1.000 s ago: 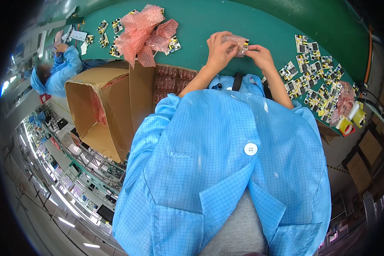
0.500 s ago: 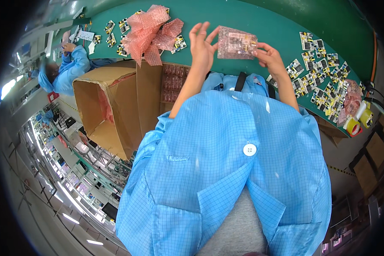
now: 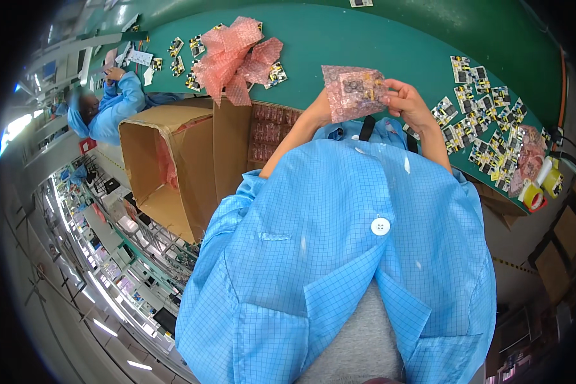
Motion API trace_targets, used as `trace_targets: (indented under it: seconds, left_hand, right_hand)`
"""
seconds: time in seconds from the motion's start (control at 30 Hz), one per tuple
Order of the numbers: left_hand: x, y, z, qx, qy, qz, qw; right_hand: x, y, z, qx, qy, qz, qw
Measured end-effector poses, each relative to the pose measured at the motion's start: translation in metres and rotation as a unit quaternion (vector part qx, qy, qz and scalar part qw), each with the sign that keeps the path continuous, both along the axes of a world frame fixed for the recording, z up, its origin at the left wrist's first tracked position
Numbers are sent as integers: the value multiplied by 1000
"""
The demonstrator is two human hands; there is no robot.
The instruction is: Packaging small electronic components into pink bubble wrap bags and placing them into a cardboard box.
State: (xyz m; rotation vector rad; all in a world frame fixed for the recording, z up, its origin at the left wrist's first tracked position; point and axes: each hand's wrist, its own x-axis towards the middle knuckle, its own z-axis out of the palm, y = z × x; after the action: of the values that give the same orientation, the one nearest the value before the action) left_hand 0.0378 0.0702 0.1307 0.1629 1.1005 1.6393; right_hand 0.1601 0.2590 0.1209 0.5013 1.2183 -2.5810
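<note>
A pink bubble-wrap pouch (image 3: 340, 105) hangs tilted in front of me over the near edge of the bench. Through its clear plastic shows a small circuit board (image 3: 360, 86) with black and yellow parts. My right hand (image 3: 411, 107) pinches the pouch at its right side, thumb and fingers closed on it. Behind the pouch's left side lies my left hand (image 3: 318, 112); its fingers are hidden there, so their grip does not show.
Crumpled pink bubble wrap (image 3: 232, 59) lies among circuit boards at the left of the green bench (image 3: 329, 32). An open cardboard box (image 3: 192, 160) stands before it, beside a carton of wrapped pieces (image 3: 269, 128). Many boards (image 3: 470, 115) and yellow tape rolls (image 3: 532, 194) sit right. A co-worker (image 3: 112, 105) works far left.
My left hand, spread beside the pouch before, has moved down behind its left side. The pouch has come nearer to me and tilted, still in my right hand.
</note>
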Motion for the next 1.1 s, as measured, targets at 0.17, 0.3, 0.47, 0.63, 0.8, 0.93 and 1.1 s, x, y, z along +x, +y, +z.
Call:
trace_targets:
  seconds: [0.17, 0.3, 0.47, 0.63, 0.8, 0.93, 1.1]
  left_hand:
    - [5, -4, -19, 14, 58, 20, 998]
    - [12, -9, -22, 11, 60, 33, 998]
    - [2, -18, -19, -14, -17, 59, 998]
    - [8, -31, -22, -4, -73, 58, 996]
    - [10, -38, -36, -34, 25, 27, 999]
    - [-2, -36, -19, -83, 307, -80, 945]
    - [-12, -21, -59, -25, 274, 26, 961]
  right_hand:
    - [1, -2, 8, -58, -4, -6, 998]
    - [-4, -10, 11, -55, 4, 21, 998]
    - [-7, -12, 6, -20, -3, 13, 1000]
    - [-12, -20, 5, -10, -14, 50, 999]
    - [-14, -24, 4, -2, -29, 74, 997]
    - [-20, -23, -3, -1, -30, 69, 997]
    - [-53, -23, -12, 35, -31, 63, 997]
